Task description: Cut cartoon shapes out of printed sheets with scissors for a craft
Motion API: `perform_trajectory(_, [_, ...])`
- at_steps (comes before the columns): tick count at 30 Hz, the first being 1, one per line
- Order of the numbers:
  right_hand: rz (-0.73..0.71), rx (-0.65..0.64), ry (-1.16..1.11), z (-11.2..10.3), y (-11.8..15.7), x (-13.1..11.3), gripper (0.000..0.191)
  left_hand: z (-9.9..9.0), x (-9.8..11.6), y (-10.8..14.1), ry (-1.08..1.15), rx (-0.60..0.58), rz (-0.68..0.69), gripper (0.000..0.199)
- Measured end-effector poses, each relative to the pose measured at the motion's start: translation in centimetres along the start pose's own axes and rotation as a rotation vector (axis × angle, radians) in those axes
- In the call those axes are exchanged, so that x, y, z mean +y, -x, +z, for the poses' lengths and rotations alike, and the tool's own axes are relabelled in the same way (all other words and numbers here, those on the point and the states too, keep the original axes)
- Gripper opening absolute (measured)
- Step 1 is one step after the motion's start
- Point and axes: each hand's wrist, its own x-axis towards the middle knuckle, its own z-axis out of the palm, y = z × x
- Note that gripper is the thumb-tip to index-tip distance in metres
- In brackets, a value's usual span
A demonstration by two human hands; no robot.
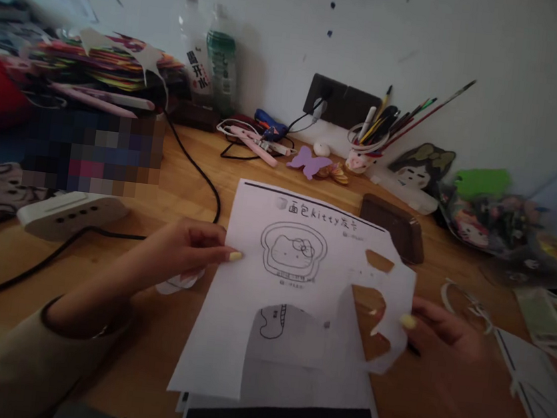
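Note:
A white printed sheet [231, 311] with a cat-face-in-bread-slice drawing and handwritten-style lettering is held up above the desk. Its lower middle and right side have cut-out holes. My left hand [193, 249] pinches the left edge between thumb and fingers. At the right edge, beside the holes, my right hand [449, 339] pinches the same sheet. Beneath it lies another printed sheet [289, 378] with a thick black bar along the bottom; part of a line drawing shows through the gap. A dark thin tip by my right fingers is too unclear to name.
A white power strip [71, 212] with a black cable [197, 169] lies left. Behind stand bottles [221, 61] and a pen cup [362, 158]. A purple paper butterfly [308, 163], a brown tray [391, 228] and more paper [535, 379] lie around the sheets.

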Motion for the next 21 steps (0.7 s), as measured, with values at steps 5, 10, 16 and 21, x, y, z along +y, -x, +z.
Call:
perform_trajectory(5, [0.000, -0.004, 0.153, 0.6, 0.7, -0.6, 0.019, -0.4, 0.6, 0.1, 0.022, 0.118, 0.006, 0.024])
perform_trajectory(10, [0.015, -0.007, 0.155, 1.0, 1.1, -0.9, 0.021, -0.3, 0.6, 0.1, 0.035, 0.176, 0.028, 0.022])
perform_trajectory(16, [-0.065, 0.107, 0.169, 0.8, 0.6, -0.1, 0.018, -0.8, 0.3, 0.1, 0.048, 0.235, 0.069, 0.023])
perform_trajectory(21, [-0.240, 0.191, 0.195, 0.3, -0.1, 0.4, 0.023, -0.8, 0.6, 3.8, -0.091, 0.190, 0.080, 0.025])
